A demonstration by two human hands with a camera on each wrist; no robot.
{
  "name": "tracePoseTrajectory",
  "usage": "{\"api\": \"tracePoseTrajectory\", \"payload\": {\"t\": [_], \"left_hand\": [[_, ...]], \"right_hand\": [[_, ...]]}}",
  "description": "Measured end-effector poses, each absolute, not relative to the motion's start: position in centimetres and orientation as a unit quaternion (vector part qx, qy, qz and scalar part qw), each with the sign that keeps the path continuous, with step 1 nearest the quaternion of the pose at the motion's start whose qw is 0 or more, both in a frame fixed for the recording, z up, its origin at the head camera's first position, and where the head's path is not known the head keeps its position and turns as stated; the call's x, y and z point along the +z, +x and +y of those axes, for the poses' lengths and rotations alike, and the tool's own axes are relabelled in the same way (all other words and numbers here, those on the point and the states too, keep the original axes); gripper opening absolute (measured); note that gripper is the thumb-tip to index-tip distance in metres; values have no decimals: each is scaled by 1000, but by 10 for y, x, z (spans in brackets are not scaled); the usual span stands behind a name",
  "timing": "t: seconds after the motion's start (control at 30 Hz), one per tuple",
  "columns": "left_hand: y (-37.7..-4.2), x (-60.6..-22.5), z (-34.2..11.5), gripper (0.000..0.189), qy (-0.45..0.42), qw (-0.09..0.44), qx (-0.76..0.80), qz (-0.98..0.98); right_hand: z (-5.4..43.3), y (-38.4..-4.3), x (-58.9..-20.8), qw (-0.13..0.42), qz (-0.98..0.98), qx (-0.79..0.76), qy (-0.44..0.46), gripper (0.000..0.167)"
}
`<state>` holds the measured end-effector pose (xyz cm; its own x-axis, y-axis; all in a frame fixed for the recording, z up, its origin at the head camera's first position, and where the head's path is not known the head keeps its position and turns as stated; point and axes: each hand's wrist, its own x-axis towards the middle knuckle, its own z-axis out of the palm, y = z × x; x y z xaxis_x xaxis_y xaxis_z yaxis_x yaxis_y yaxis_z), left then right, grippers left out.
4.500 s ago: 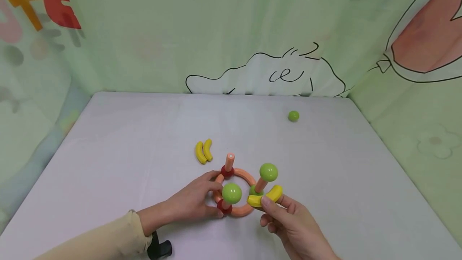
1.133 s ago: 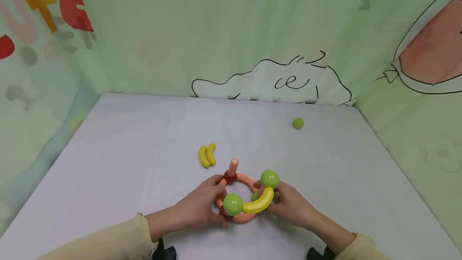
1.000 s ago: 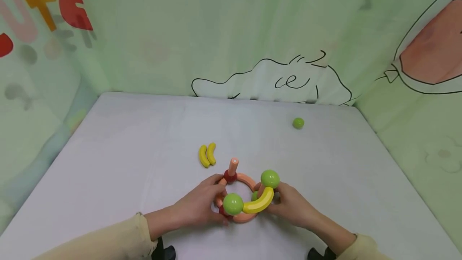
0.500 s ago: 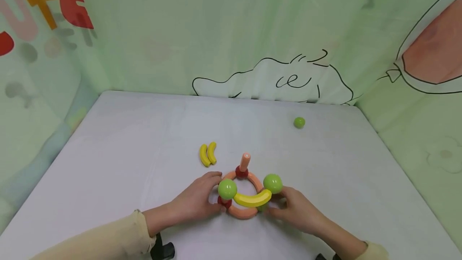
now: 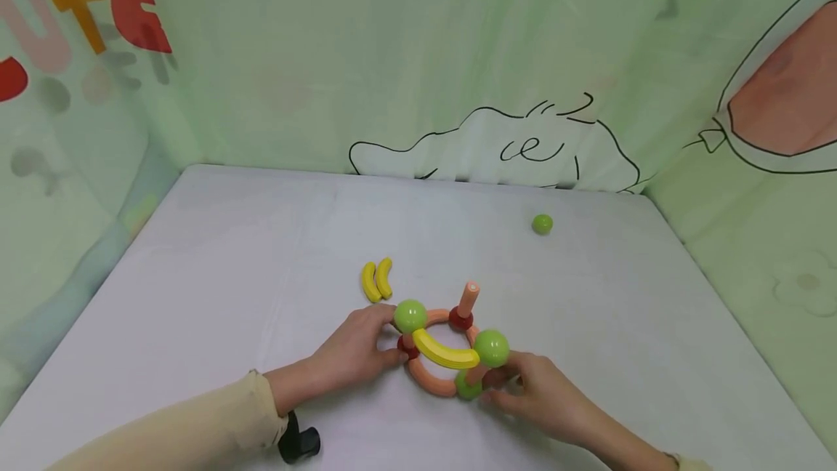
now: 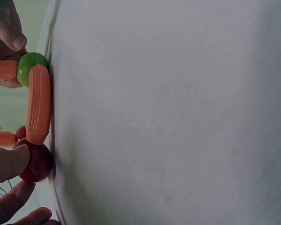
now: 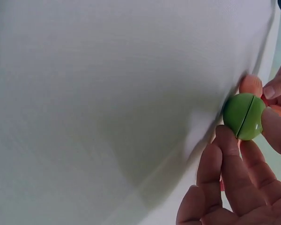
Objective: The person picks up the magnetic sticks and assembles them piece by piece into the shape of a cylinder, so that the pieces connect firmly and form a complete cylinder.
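Note:
A ball-and-stick toy frame stands on the table, its base a ring of curved orange pieces (image 5: 431, 380). Two upper green balls, the left one (image 5: 410, 316) and the right one (image 5: 491, 348), are bridged by a curved yellow piece (image 5: 445, 352). At the back, a bare orange peg (image 5: 468, 299) rises from a red ball (image 5: 461, 319). My left hand (image 5: 349, 355) grips the frame's left side, thumb on another red ball (image 6: 36, 164). With thumb and fingers, my right hand (image 5: 549, 395) pinches the lower green ball (image 7: 243, 116) at the near right.
Two loose yellow curved pieces (image 5: 376, 280) lie side by side behind the left hand. Farther off at the right, a single green ball (image 5: 542, 224) rests on the white tabletop (image 5: 261, 238). Green printed curtains (image 5: 294, 57) hang around the table.
The yellow piece, earlier in my right hand, now spans the two upper green balls. Over the last second both hands have turned the frame clockwise, bringing the bare peg to the right.

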<state>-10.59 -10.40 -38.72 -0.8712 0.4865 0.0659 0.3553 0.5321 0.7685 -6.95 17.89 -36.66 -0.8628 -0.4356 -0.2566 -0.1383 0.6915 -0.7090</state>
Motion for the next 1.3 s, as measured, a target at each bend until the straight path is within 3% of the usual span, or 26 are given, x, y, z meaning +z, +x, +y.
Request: {"api": "tracePoseTrajectory", "payload": {"t": [0.3, 0.57, 0.8, 0.97, 1.3], "left_hand": [[-110, -390, -102, 24, 262, 43, 400, 877], [-113, -391, -99, 25, 263, 29, 390, 882], [-116, -391, -96, 24, 262, 34, 390, 882], [-119, -387, -94, 21, 263, 34, 385, 884], [-128, -386, -88, 8, 251, 47, 377, 890]], "right_hand": [[177, -67, -362, 213, 879, -382, -193, 15], [182, -95, -356, 122, 919, -347, -144, 33], [174, -112, -362, 188, 904, -370, -105, 57], [171, -108, -363, 188, 905, -376, -65, 59], [178, -94, -362, 190, 905, -364, -115, 49]]}}
